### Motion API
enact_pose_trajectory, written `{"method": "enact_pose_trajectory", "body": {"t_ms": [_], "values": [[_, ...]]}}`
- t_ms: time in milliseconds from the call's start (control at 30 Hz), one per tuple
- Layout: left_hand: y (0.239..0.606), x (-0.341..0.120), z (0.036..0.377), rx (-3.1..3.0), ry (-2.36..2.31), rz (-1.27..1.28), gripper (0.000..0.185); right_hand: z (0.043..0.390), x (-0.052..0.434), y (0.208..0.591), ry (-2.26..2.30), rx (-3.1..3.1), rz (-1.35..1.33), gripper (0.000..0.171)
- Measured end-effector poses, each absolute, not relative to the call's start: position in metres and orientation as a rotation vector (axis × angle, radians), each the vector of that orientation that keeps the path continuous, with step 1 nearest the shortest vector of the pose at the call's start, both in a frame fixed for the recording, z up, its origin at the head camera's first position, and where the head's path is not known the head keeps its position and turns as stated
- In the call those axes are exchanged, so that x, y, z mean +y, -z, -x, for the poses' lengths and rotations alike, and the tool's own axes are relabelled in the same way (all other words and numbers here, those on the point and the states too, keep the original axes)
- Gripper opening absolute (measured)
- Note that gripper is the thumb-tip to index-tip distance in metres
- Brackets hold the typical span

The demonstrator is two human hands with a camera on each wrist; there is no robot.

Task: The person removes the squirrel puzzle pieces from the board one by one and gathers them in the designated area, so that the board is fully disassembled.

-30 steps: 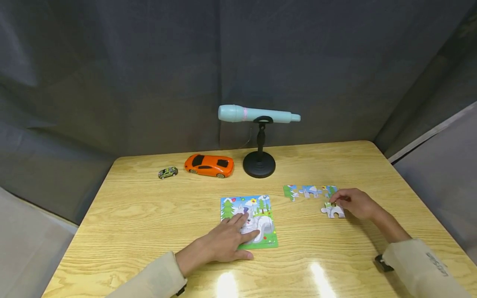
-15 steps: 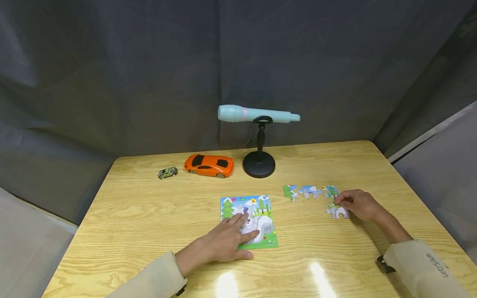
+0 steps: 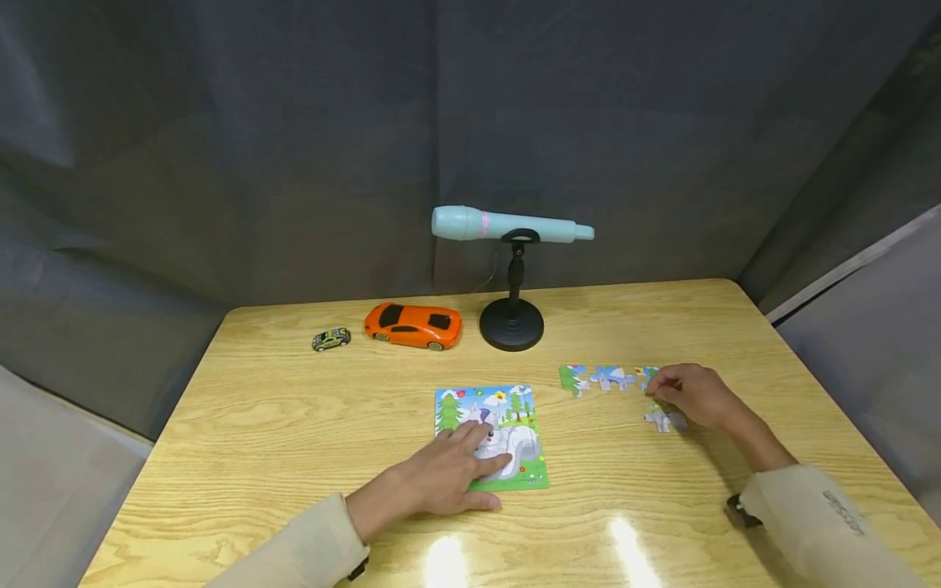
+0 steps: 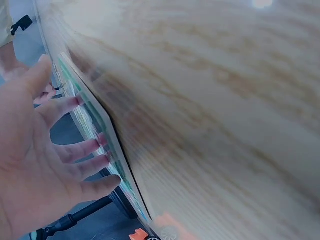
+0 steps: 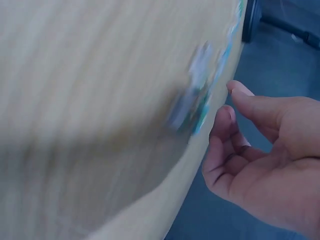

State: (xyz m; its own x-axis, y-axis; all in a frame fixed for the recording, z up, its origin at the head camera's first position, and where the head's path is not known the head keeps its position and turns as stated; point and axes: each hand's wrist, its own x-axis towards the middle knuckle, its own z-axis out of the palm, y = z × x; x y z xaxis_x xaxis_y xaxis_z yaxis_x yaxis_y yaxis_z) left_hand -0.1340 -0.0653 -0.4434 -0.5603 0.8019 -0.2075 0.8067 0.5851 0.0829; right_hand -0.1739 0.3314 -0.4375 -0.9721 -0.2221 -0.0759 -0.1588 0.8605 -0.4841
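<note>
Left hand (image 3: 441, 482): flat, fingers straight and spread, pressing on the puzzle board (image 3: 491, 437); its grip is relaxed and holds nothing.
Puzzle board: lies flat on the counter (image 3: 294, 425), under the left fingertips.
Right hand (image 3: 691, 394): fingers curled over the loose pieces; whether its grip pinches one cannot be told, the wrist view being blurred.
Grey piece (image 3: 665, 420): on the counter just below the right fingertips, touching or nearly so.
Row of pieces (image 3: 604, 377): just left of the right hand's grip, its right end under the fingers.
Beyond both hands: microphone on stand (image 3: 512, 269), orange car (image 3: 412, 325), small green car (image 3: 331, 339).
</note>
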Motion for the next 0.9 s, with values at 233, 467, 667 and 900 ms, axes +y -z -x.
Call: {"method": "enact_pose_trajectory", "body": {"t_ms": [233, 467, 667, 900], "values": [[0.441, -0.066, 0.134, 2.585, 0.014, -1.304, 0.065, 0.188, 0.284, 0.429, 0.843, 2.832, 0.364, 0.013], [0.437, -0.071, 0.133, 2.597, -0.037, -1.289, 0.068, 0.202, 0.233, 0.419, 0.834, 2.771, 0.435, 0.014], [0.439, -0.084, 0.132, 2.623, -0.068, -1.245, 0.067, 0.205, 0.187, 0.423, 0.866, 2.717, 0.574, 0.009], [0.44, -0.094, 0.126, 2.612, -0.074, -1.221, 0.066, 0.201, 0.155, 0.432, 0.866, 2.644, 0.608, 0.009]]}}
